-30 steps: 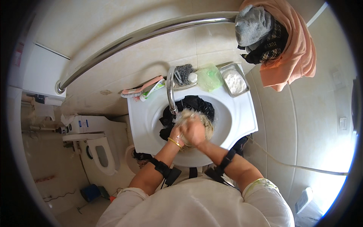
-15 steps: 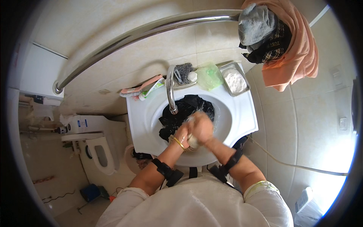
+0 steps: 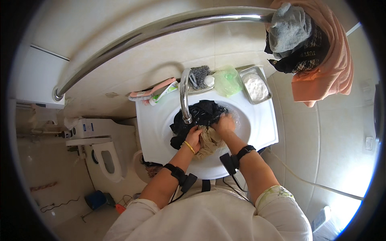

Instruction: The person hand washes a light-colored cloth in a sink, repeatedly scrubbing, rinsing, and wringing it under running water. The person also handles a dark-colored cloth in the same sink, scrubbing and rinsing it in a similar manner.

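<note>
A brush (image 3: 141,95) and a tube (image 3: 164,94) lie on the sink (image 3: 155,132)'s back ledge. The tap (image 3: 184,96) arches over black cloth (image 3: 197,113). The left hand (image 3: 194,139) grips beige cloth (image 3: 209,141), bunched in the bowl. The right hand (image 3: 225,123) is beside both cloths, fingers hidden, grip impossible to tell. A tray (image 3: 263,101) sits behind, at right.

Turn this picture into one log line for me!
left hand: gripping beige cloth | right hand: by beige cloth's right side, grip unclear | black cloth: in sink | faucet: over sink
</note>
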Motion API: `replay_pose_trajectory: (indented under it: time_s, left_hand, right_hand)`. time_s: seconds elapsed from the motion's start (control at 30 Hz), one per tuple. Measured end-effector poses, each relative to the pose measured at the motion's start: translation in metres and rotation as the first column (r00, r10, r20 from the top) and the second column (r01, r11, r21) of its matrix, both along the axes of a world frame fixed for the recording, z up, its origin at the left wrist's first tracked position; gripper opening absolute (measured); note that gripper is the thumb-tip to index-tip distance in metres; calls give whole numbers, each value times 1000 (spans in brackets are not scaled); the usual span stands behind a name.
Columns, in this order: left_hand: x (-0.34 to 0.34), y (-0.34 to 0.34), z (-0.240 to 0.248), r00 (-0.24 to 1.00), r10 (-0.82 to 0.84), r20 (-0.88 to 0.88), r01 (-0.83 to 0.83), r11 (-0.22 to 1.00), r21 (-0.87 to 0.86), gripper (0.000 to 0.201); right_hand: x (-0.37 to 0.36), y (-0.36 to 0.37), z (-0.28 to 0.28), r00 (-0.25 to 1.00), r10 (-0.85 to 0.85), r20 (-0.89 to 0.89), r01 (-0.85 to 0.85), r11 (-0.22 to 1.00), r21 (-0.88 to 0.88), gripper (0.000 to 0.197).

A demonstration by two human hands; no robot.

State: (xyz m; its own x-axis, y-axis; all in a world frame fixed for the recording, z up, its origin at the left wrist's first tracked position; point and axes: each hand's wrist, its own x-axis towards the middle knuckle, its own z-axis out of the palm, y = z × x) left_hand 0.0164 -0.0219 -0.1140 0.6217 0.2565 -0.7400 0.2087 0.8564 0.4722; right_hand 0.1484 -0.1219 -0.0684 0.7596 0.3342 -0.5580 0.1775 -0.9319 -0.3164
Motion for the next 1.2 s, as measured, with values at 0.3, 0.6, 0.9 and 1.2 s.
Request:
replay_pose_trajectory:
  time_s: [0.3, 0.6, 0.9, 1.2]
  left_hand:
    - [-4, 2, 24, 823, 197, 533, 217, 759, -614, 51]
    - [7, -13, 43, 990, -101, 95, 123, 957, -264, 45]
    - [0, 6, 3, 995, -104, 2, 104, 994, -27, 39]
    - [4, 10, 39, 823, 69, 565, 326, 757, -567, 52]
  right_hand:
    - [-68, 8, 81, 909, 155, 388, -365, 746, 557, 29]
    - [10, -9, 25, 965, -237, 116, 182, 917, 355, 37]
    - [-7, -20, -3, 986, 64, 154, -74, 995, 63, 53]
    - [-75, -9, 62, 956, 128, 265, -269, 746, 609, 30]
